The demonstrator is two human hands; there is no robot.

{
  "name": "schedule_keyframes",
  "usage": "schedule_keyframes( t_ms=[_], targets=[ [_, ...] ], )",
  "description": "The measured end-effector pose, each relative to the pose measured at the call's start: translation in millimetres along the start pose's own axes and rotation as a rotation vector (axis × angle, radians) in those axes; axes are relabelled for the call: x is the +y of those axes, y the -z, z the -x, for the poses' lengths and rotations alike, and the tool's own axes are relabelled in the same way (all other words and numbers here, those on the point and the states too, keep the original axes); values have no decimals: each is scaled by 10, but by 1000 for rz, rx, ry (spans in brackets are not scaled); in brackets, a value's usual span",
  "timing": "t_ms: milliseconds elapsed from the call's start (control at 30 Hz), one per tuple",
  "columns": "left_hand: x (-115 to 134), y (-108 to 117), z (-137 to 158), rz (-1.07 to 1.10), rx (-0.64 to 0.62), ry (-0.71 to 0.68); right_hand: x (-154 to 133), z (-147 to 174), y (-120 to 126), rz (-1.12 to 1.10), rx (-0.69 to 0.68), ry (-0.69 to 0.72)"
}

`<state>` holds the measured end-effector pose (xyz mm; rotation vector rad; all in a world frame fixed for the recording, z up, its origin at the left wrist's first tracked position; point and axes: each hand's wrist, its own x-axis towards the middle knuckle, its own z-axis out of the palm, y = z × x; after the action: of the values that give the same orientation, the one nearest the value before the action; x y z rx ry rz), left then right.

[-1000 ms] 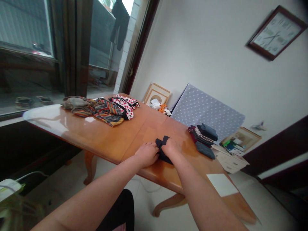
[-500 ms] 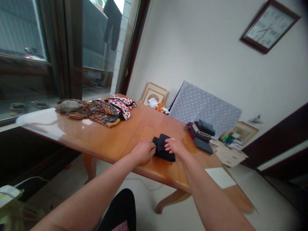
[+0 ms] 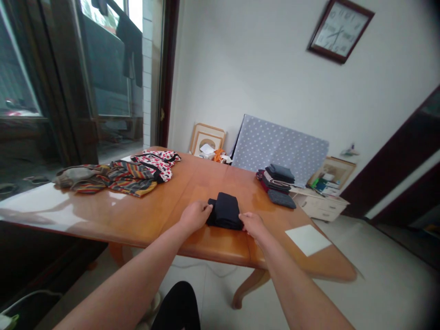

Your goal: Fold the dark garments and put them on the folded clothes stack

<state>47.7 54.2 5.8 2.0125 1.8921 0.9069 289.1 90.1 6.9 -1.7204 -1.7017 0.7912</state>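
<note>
A black garment [image 3: 227, 210], folded into a small thick bundle, lies on the wooden table [image 3: 192, 183] near its front edge; which kind of garment cannot be made out. My left hand [image 3: 195, 215] is closed at the bundle's left side, thumb and fingers pinching its edge. At the lower right corner my right hand [image 3: 252, 223] pinches the cloth between thumb and fingers. A narrower folded layer sticks out on the left under the top fold.
Striped clothing [image 3: 132, 178] and a red-and-white patterned garment [image 3: 156, 160] lie loosely at the table's left. Toward the right back stands a stack of folded clothes [image 3: 277, 178], a grey folded piece [image 3: 282, 198] beside it. A white sheet [image 3: 307, 239] lies at the right.
My right hand has moved off the bundle's top to its lower right corner. The left hand stays at the left edge. The camera view has turned slightly right.
</note>
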Motion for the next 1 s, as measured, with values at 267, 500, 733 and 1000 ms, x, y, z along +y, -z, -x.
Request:
schedule_keyframes(
  t_ms=[267,500,733,1000],
  targets=[
    [248,-77,-259,-56,-120,255,58,-36,-74,57,37,64],
    [353,-129,-400,-175,-111,307,81,-50,-90,87,24,77],
    [484,-164,-367,-170,-78,308,50,-33,-50,71,8,68],
    [307,-130,-144,-235,-44,383,31,-21,-23,-2,-33,24]
  ],
)
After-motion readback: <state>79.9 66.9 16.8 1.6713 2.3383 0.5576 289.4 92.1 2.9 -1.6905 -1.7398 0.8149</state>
